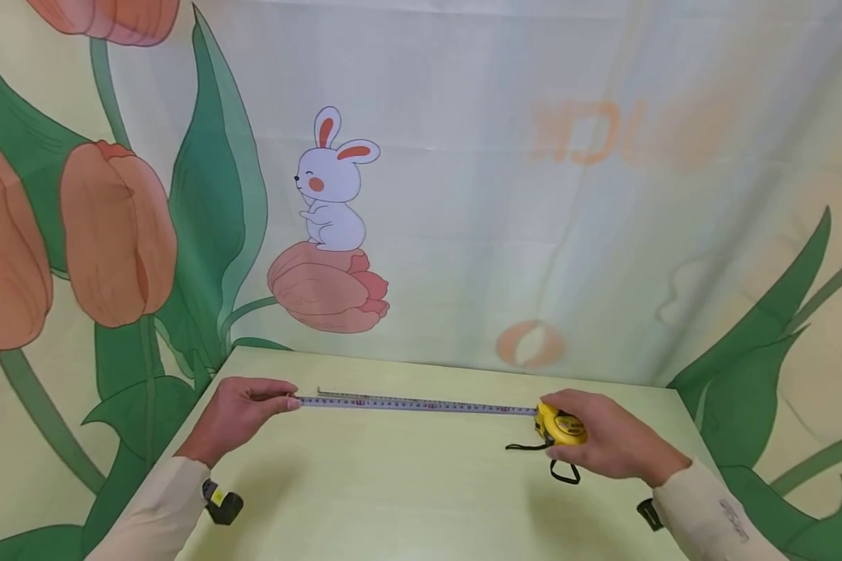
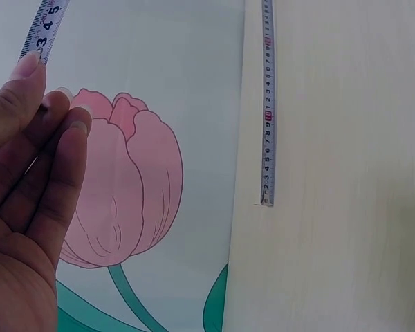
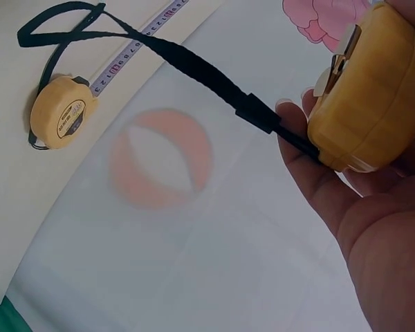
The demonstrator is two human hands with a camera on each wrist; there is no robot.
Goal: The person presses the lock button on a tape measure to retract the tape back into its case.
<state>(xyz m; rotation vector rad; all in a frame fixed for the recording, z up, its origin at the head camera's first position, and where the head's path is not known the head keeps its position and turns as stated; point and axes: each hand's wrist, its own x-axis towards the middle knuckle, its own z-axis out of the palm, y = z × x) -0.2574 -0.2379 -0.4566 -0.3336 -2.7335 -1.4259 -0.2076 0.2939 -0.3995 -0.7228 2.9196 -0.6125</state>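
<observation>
Pinching blade (image 2: 46, 29): left fingers (image 1: 272, 386) | gripping yellow case (image 1: 560, 425): right fingers (image 1: 568, 400) | blade digits: 3, 4, 5

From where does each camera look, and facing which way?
Head: worn on the head, facing forward and down at the table; left hand, right hand and sleeves show.
Left wrist: worn there, facing the held tape; left hand shows.
Right wrist: likewise, facing the held yellow case; right hand shows.
Both wrist views share the lying tape.

Tape-measure casing (image 3: 377, 90), plastic (smooth)
</observation>
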